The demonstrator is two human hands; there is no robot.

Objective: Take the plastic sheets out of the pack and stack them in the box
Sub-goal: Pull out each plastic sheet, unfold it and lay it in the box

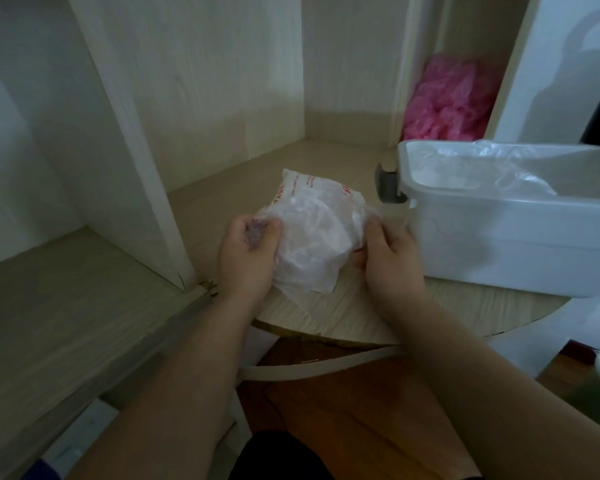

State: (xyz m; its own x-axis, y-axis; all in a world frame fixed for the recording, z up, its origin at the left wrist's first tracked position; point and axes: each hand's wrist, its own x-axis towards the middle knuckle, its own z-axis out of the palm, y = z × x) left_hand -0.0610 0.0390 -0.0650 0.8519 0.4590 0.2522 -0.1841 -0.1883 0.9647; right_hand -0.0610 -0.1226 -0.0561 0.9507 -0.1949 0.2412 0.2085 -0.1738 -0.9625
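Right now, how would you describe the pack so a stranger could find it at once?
Find the big white box on the right of the wooden top. Just left of it, the left hand and right hand hold the pack between them. It is crinkled clear plastic with red print, unlike the pink heap behind and the plain sheets in the box.

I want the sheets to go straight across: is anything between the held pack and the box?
Nothing visible does. The left hand and right hand grip the pack; the box stands open to its right, with only its grey latch jutting toward the pack.
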